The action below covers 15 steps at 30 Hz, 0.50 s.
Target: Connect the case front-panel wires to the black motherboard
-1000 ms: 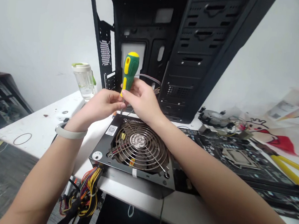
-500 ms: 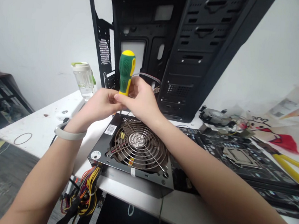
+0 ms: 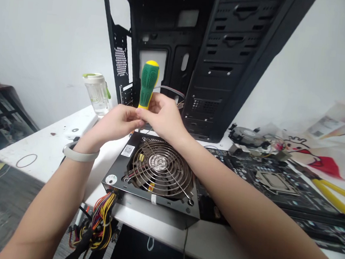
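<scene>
A green and yellow screwdriver (image 3: 149, 82) stands nearly upright, handle up, over the far left corner of a black power supply (image 3: 119, 172) with a round fan grille. My right hand (image 3: 164, 114) has its fingers closed around the lower part of the handle. Just below, my left hand (image 3: 120, 120) pinches at the shaft, its fingers pressed together. The shaft shows briefly beneath the fingers near the supply's back edge; its tip is too small to make out.
Behind stands an open black computer case (image 3: 226, 79). A clear bottle (image 3: 96, 91) is at the left. To the right lie a motherboard (image 3: 277, 182), yellow-handled pliers (image 3: 336, 198) and a cooling fan (image 3: 245, 135). Bundled cables (image 3: 102, 220) hang off the table's front edge.
The screwdriver handle has turned and its top has tilted slightly right. Both hands have shifted slightly, still at the screwdriver.
</scene>
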Each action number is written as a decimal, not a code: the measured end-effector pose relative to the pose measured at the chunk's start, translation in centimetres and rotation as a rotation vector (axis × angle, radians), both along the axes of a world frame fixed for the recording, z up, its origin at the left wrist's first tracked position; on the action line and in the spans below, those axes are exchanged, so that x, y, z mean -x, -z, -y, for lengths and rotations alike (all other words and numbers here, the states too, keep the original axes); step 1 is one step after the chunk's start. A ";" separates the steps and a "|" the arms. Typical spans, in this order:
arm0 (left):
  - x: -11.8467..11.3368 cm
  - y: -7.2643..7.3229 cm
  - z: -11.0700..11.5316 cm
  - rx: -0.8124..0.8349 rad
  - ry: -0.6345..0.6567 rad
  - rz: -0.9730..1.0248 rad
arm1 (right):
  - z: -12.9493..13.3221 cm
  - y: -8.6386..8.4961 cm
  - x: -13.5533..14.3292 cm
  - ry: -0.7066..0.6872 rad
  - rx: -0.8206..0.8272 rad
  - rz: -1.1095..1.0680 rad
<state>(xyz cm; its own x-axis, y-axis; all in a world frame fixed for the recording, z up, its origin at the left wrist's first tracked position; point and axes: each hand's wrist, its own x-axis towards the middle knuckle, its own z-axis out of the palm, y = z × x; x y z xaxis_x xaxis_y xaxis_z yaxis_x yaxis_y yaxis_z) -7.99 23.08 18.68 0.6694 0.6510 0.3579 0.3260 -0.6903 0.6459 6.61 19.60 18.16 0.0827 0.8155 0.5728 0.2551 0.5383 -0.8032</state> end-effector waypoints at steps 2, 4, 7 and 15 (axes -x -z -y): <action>-0.3 0.1 0.3 -0.001 -0.017 0.059 | 0.1 0.0 0.1 0.062 -0.004 0.028; -0.5 0.2 0.4 -0.019 -0.061 0.092 | 0.3 0.1 0.1 0.119 -0.009 0.059; -0.5 0.3 0.3 -0.025 -0.109 0.062 | 0.3 0.1 0.1 0.116 -0.027 0.039; 0.3 0.3 -0.7 -0.008 -0.068 -0.002 | -0.1 0.1 0.1 -0.143 0.013 -0.099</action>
<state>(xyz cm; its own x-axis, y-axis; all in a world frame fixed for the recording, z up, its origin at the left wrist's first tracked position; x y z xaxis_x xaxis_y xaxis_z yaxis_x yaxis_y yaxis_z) -8.33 23.75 18.40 0.6245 0.6919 0.3624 0.3732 -0.6720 0.6397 6.46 19.68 18.08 0.0212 0.8306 0.5565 0.0958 0.5524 -0.8281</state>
